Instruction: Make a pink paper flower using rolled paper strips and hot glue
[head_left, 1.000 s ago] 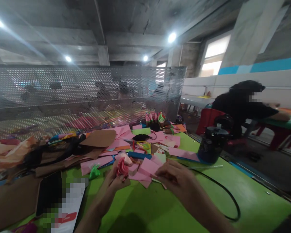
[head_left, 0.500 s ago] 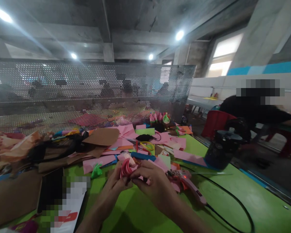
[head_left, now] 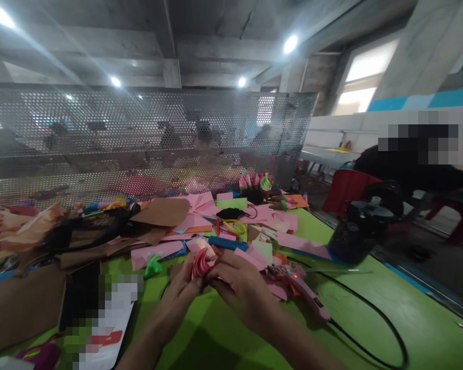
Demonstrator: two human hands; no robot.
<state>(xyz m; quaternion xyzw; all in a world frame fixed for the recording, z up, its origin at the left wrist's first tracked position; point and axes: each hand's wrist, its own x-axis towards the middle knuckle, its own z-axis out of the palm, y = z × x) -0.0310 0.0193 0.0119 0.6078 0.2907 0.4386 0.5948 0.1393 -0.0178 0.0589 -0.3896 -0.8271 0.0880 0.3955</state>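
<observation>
A pink piece with curved, layered folds, like rolled paper (head_left: 201, 263), is held up between my hands over the green table (head_left: 204, 334). My left hand (head_left: 183, 285) closes round its left side and base. From the right, my right hand (head_left: 235, 280) pinches its edge with thumb and fingers; the fingertips partly hide it. Right of my right hand lies a pink hot glue gun (head_left: 306, 293) with a lit red light and a black cord. A green crumpled scrap (head_left: 153, 265) sits left of my hands.
Pink paper sheets (head_left: 200, 205), brown card (head_left: 162, 213) and a blue roll (head_left: 228, 243) crowd the table's back. A dark canister (head_left: 357, 231) stands at the right edge. Behind rises a perforated metal screen (head_left: 139, 139). A person in black (head_left: 405, 167) sits at right.
My view has shifted slightly. Both hands stay on the pink folded piece, which is turned a little, its layers showing more plainly.
</observation>
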